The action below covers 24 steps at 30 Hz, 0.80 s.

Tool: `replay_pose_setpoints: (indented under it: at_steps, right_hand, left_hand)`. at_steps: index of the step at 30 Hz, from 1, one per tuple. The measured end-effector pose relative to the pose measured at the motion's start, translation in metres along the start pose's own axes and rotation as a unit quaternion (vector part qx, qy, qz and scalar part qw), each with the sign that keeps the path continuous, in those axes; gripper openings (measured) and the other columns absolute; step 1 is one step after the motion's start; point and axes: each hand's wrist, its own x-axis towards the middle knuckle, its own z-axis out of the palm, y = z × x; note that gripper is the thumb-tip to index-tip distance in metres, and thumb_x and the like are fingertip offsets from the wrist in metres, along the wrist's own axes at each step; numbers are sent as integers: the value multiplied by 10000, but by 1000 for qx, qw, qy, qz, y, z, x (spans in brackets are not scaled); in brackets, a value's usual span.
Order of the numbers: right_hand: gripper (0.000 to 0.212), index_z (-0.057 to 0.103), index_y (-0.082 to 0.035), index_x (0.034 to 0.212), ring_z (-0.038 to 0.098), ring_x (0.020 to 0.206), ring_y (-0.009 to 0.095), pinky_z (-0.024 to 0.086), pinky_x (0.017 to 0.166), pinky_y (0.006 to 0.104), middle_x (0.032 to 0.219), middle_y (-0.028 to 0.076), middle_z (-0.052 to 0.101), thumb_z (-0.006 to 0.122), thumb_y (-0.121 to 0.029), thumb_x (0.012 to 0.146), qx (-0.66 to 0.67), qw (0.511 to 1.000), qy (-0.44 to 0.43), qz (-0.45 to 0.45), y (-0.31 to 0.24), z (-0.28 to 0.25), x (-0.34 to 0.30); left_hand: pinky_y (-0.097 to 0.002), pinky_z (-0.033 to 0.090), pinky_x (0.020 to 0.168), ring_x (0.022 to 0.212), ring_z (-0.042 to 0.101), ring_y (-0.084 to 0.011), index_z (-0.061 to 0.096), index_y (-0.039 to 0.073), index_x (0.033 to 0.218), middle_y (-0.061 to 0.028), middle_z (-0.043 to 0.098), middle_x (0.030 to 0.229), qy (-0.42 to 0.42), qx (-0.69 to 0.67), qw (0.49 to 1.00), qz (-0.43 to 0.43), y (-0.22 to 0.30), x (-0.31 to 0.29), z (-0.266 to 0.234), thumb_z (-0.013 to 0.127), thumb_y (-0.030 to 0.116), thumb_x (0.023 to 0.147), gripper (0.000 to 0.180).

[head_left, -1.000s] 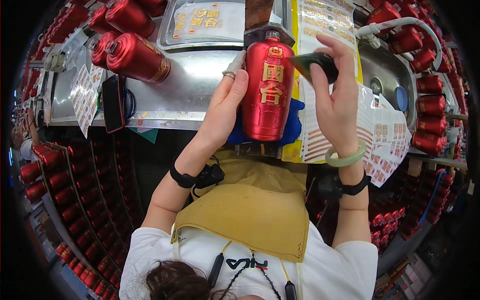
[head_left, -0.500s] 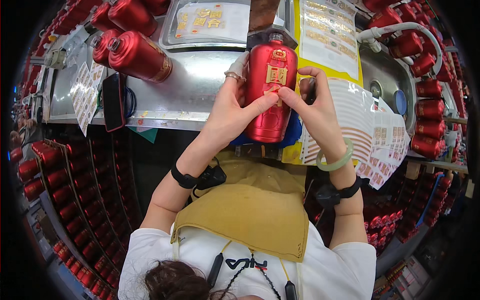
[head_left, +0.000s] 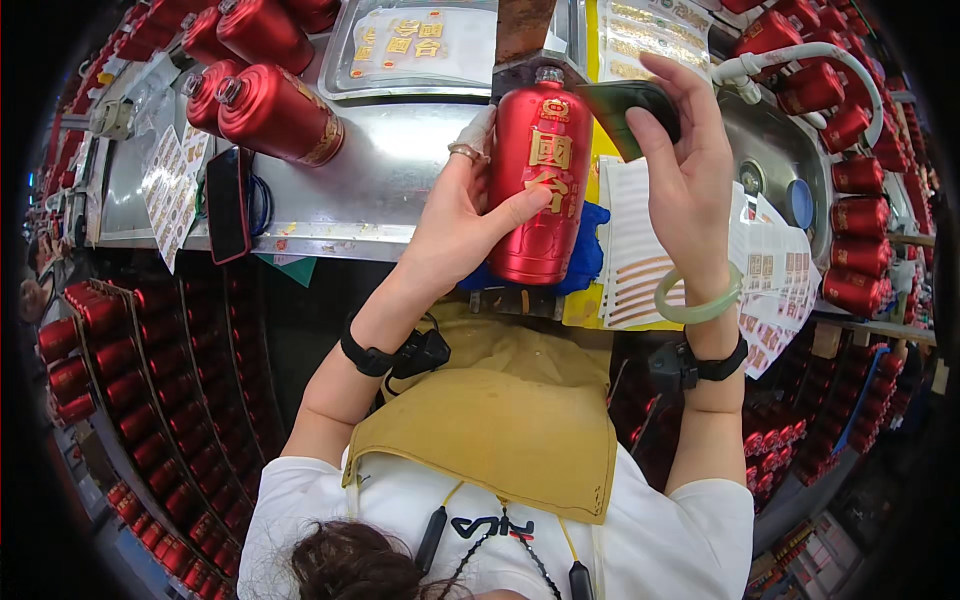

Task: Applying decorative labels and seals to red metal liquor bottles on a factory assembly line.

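Red bottle (head_left: 528, 240), left hand (head_left: 455, 215) on gold lettering (head_left: 549, 149)

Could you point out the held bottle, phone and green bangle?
Bottle (head_left: 549, 152): head view, on its gold lettering.
Phone (head_left: 228, 206): head view, middle of its face.
Bangle (head_left: 697, 312): head view, its lower curve.

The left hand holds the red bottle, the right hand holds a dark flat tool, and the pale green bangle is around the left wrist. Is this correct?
Not quite: the pale green bangle is around the right wrist, as the head view shows. The left hand does hold the red bottle, and the right hand the dark flat tool.
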Motion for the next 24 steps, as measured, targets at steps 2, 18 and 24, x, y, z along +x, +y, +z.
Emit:
replay_pose_setpoints:
  at_steps: [2, 18, 24]
  right_hand:
    - [275, 648, -1, 1192, 670, 959, 218, 539, 855, 320, 1030, 114, 687, 623, 53, 923, -51, 996, -48, -52, -13, -2, 8]
    - [231, 738, -81, 975, 658, 830, 236, 542, 765, 356, 982, 49, 719, 653, -31, 766, -181, 929, -147, -289, -15, 2, -21]
    - [283, 696, -51, 1059, 656, 796, 218, 542, 740, 327, 951, 75, 698, 753, 22, 792, -21, 986, -139, -91, -27, 3, -53]
  left_hand:
    - [-377, 420, 1145, 1337, 519, -212, 216, -23, 1594, -155, 485, 1488, 6, 17, 1000, 7, 0, -3, 0, 751, 144, 946, 857]
    - [-336, 419, 1124, 1310, 534, -162, 407, -20, 1519, -119, 553, 1440, 6, -99, 995, -33, -3, -3, -8, 420, 403, 1125, 578]
    - [-363, 414, 1145, 1321, 535, -191, 273, -32, 1581, -143, 528, 1457, 4, -31, 999, -14, -1, -1, -4, 658, 139, 1019, 702]
